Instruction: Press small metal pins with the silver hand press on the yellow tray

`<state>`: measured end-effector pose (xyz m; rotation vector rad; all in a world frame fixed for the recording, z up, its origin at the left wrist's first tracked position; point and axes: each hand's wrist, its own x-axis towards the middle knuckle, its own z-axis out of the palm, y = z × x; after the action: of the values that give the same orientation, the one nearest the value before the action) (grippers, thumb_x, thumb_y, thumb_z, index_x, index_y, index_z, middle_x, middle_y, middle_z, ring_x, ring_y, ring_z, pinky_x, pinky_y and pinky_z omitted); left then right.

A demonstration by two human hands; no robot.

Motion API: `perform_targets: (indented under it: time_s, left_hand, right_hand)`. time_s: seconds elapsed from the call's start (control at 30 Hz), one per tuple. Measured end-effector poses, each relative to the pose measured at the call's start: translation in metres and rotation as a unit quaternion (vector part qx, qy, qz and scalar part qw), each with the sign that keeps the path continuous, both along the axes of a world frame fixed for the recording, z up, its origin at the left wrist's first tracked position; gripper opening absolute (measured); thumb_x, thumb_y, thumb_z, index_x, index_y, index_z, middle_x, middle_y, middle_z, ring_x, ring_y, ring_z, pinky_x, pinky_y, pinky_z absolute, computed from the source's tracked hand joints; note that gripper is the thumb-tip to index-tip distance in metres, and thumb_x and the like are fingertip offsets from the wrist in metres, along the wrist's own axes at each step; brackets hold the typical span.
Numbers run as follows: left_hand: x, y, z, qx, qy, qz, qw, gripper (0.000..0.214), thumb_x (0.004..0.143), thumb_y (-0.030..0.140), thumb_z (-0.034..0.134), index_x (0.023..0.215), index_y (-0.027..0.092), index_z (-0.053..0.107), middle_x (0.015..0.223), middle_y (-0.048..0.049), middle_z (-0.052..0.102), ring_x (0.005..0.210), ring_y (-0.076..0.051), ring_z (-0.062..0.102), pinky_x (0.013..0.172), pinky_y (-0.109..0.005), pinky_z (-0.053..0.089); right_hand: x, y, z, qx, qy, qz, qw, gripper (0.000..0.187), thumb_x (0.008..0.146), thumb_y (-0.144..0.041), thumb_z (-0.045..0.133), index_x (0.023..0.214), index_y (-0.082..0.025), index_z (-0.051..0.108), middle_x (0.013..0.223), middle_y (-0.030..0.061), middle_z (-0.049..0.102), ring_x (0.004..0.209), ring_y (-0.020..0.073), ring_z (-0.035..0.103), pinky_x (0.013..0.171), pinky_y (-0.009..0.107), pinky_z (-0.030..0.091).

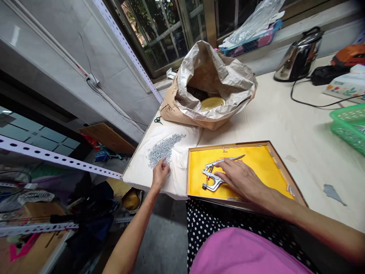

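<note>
A heap of small silvery metal pins (164,149) lies on the white cloth at the table's left end. At its near edge is my left hand (161,173), thumb and fingers drawn together; whatever is between the fingertips is too small to make out. In a shallow tray with a yellow lining (262,156), my right hand (239,177) is closed around the handles of silver hand pliers (212,182). Their C-shaped jaws point left, with a spring between the handles. The lower handle is mostly hidden under my palm.
A large paper sack (196,120) with a yellow dish (213,103) inside stands behind the tray. Green-handled scissors (157,120) lie near the left edge. A steel kettle (298,57), a green basket (349,123) and a grey scrap (333,193) are on the right.
</note>
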<state>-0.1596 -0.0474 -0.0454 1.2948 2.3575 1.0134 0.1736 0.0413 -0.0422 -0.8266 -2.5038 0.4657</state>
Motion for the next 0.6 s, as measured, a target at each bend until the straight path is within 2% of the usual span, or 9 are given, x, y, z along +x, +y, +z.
perform_targets:
  time_s: [0.1, 0.2, 0.27, 0.3, 0.4, 0.5, 0.6]
  left_hand:
    - [0.004, 0.000, 0.001, 0.044, -0.112, 0.034, 0.992, 0.059, 0.073, 0.018, 0.065, 0.131, 0.010, 0.059, 0.073, 0.0028, 0.064, 0.062, -0.011, 0.061, 0.065, -0.022, 0.051]
    - [0.012, 0.001, 0.001, 0.064, -0.114, 0.027, 0.991, 0.061, 0.071, 0.016, 0.064, 0.131, 0.009, 0.058, 0.075, 0.0024, 0.064, 0.063, -0.010, 0.060, 0.065, -0.021, 0.051]
    - [0.018, 0.000, 0.001, 0.072, -0.089, 0.017, 0.993, 0.059, 0.072, 0.016, 0.063, 0.130, 0.009, 0.060, 0.075, 0.0021, 0.065, 0.065, -0.011, 0.060, 0.067, -0.022, 0.051]
    - [0.021, -0.001, 0.002, 0.077, -0.077, 0.014, 0.994, 0.057, 0.072, 0.016, 0.063, 0.129, 0.010, 0.061, 0.075, 0.0019, 0.065, 0.066, -0.011, 0.061, 0.069, -0.022, 0.051]
    - [0.026, -0.004, 0.005, 0.097, -0.064, 0.007, 0.993, 0.049, 0.074, 0.018, 0.063, 0.123, 0.014, 0.064, 0.077, 0.0012, 0.067, 0.067, -0.011, 0.063, 0.072, -0.024, 0.052]
    - [0.023, -0.008, 0.007, 0.111, -0.103, 0.019, 0.988, 0.042, 0.074, 0.024, 0.069, 0.114, 0.014, 0.067, 0.078, -0.0003, 0.068, 0.068, -0.012, 0.065, 0.071, -0.024, 0.053]
    - [0.016, -0.011, 0.006, 0.089, -0.129, 0.047, 0.986, 0.030, 0.068, 0.031, 0.075, 0.092, 0.014, 0.070, 0.075, -0.0026, 0.070, 0.068, -0.015, 0.066, 0.067, -0.025, 0.052]
  right_hand:
    - [-0.050, 0.011, 0.015, -0.109, 0.069, 0.072, 0.989, 0.028, 0.102, -0.032, 0.042, 0.096, -0.020, 0.066, 0.095, 0.0067, 0.069, 0.087, 0.0180, 0.063, 0.077, 0.029, 0.043]
    - [-0.113, 0.018, 0.011, -0.209, 0.138, 0.102, 0.963, 0.024, 0.098, -0.029, 0.048, 0.096, -0.018, 0.069, 0.088, 0.0048, 0.070, 0.083, 0.0169, 0.062, 0.076, 0.028, 0.042]
    - [-0.151, 0.020, 0.003, -0.314, 0.162, 0.088, 0.931, 0.024, 0.094, -0.032, 0.054, 0.101, -0.015, 0.070, 0.079, 0.0025, 0.069, 0.076, 0.0156, 0.061, 0.071, 0.026, 0.042]
    - [-0.166, 0.020, 0.000, -0.325, 0.160, 0.086, 0.928, 0.025, 0.092, -0.034, 0.058, 0.101, -0.014, 0.071, 0.077, 0.0022, 0.069, 0.072, 0.0150, 0.061, 0.068, 0.025, 0.041]
    - [-0.197, 0.018, -0.008, -0.337, 0.145, 0.105, 0.924, 0.019, 0.086, -0.031, 0.064, 0.084, -0.013, 0.071, 0.066, -0.0001, 0.066, 0.064, 0.0125, 0.058, 0.062, 0.023, 0.040]
    - [-0.209, 0.016, -0.009, -0.331, 0.139, 0.121, 0.926, 0.018, 0.087, -0.022, 0.060, 0.075, -0.014, 0.069, 0.061, -0.0013, 0.064, 0.061, 0.0108, 0.056, 0.061, 0.021, 0.039]
    - [-0.212, 0.016, -0.007, -0.313, 0.132, 0.134, 0.931, 0.017, 0.087, -0.021, 0.059, 0.075, -0.015, 0.069, 0.062, -0.0010, 0.065, 0.063, 0.0109, 0.056, 0.061, 0.021, 0.038]
